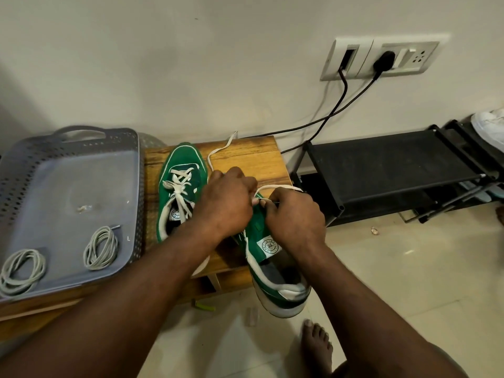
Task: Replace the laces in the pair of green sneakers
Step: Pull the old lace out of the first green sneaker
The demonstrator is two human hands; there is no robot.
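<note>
Left hand (226, 197): fingers curled into a fist over the forepart of the near sneaker (283, 296), apparently closed on the white lace (281, 187), one strand of which comes out beyond the knuckles and trails toward the far edge of the wooden table (251, 156). Right hand (294, 214): just right of the left hand, thumb and forefinger pinching the same lace at the eyelet area; a loop of lace arches above it. The near sneaker, green with a white sole, lies at the table's near right corner, its heel overhanging the edge. The far sneaker (180, 159) rests to the left on the table, toe pointing away, its own white lace (178, 186) threaded and loosely tied. Left of the table, a grey perforated tray (68, 181) holds two coiled grey laces, one near its centre (101, 248) and one at its near left corner (23, 268). Right of the table stands a black shoe rack (381, 162). On the wall above, a black plug (384, 60) sits in a white socket plate (417, 57). A bare foot (316, 342) rests on the pale tiled floor near the sneaker's heel.
</note>
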